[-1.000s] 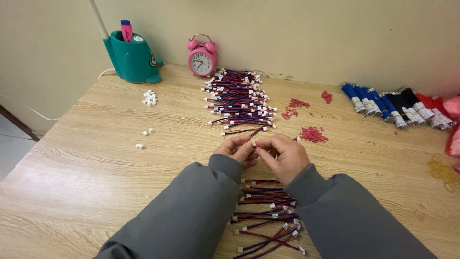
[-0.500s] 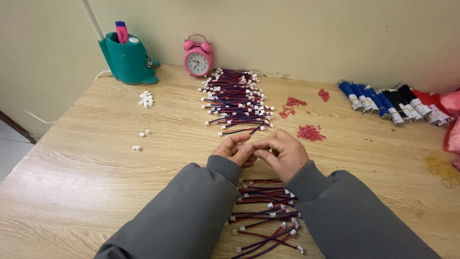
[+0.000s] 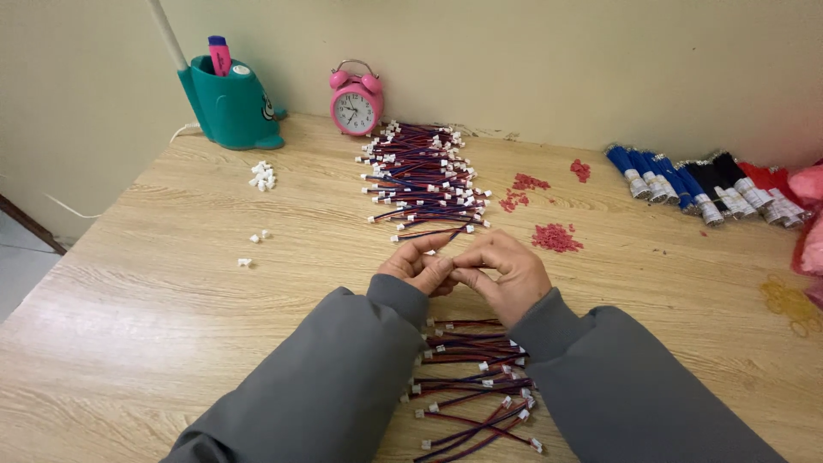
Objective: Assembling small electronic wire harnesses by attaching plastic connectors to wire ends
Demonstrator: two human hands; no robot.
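- Teal pen holder [image 3: 230,107], far left of the desk [image 3: 154,343]: leave it be.
- White connector housings [image 3: 262,176], loose, well apart from your work.
- Left hand [image 3: 417,266]: fingertips pinched narrow on something small between both hands; what exactly, you cannot tell. Keep it steady and low.
- Wire leads [image 3: 422,176], red-and-blue with white plugs, stacked beyond your hands; a second batch [image 3: 476,386] lies between your sleeves.
- Right hand [image 3: 504,270]: closed to a pinch, touching the left. Press squarely, not askew.
- Red scraps [image 3: 555,237], just right.
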